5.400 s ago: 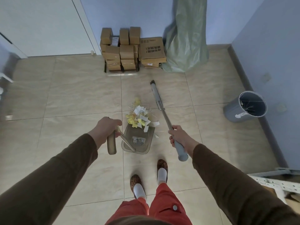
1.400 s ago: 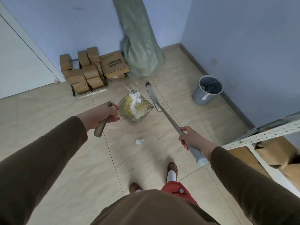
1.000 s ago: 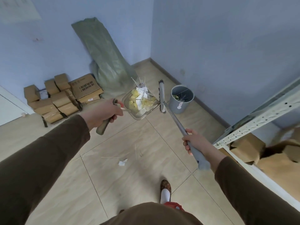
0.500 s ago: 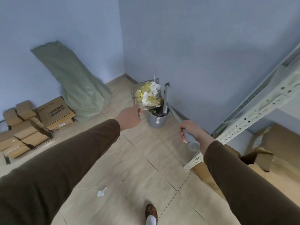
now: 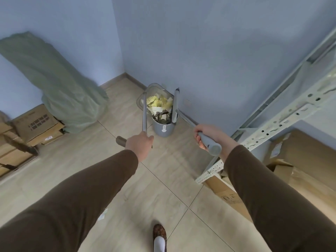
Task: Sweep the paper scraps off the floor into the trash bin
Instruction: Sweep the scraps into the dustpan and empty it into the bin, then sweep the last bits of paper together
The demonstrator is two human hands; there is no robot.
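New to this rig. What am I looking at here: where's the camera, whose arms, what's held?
No robot: a person wears one wide-angle camera on the head, looking down at their own two hands. The left hand grips the long handle of a clear dustpan, tipped above the grey trash bin so that yellow and white paper scraps slide in. The right hand grips a grey broom, its head at the bin's rim. One scrap lies on the tiled floor.

No legible text on cardboard box (image 5: pixel 37 122)
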